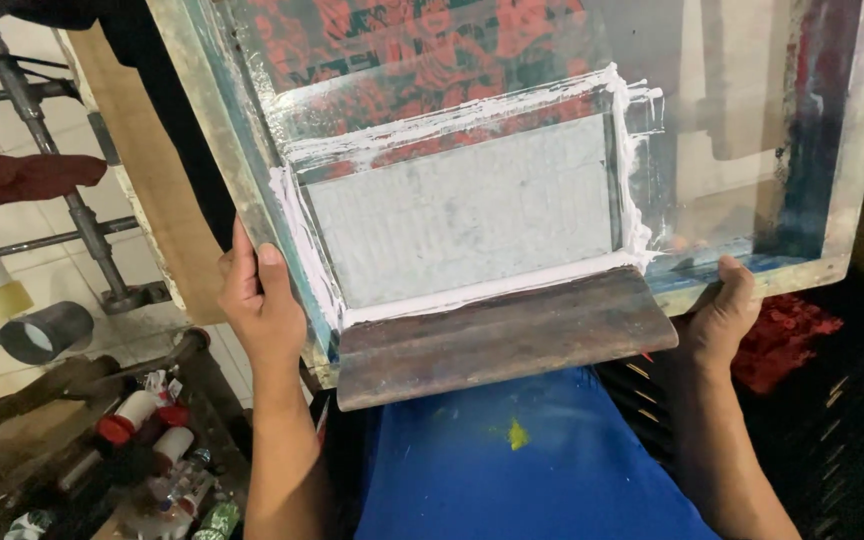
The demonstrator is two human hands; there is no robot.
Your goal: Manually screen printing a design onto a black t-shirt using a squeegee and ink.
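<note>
Screen-printing frame is gripped at its near edge by both hands, left & right, each closed round the rim; judged stiff, light, w/ slippery wet white ink; squeegee rests inside.
</note>
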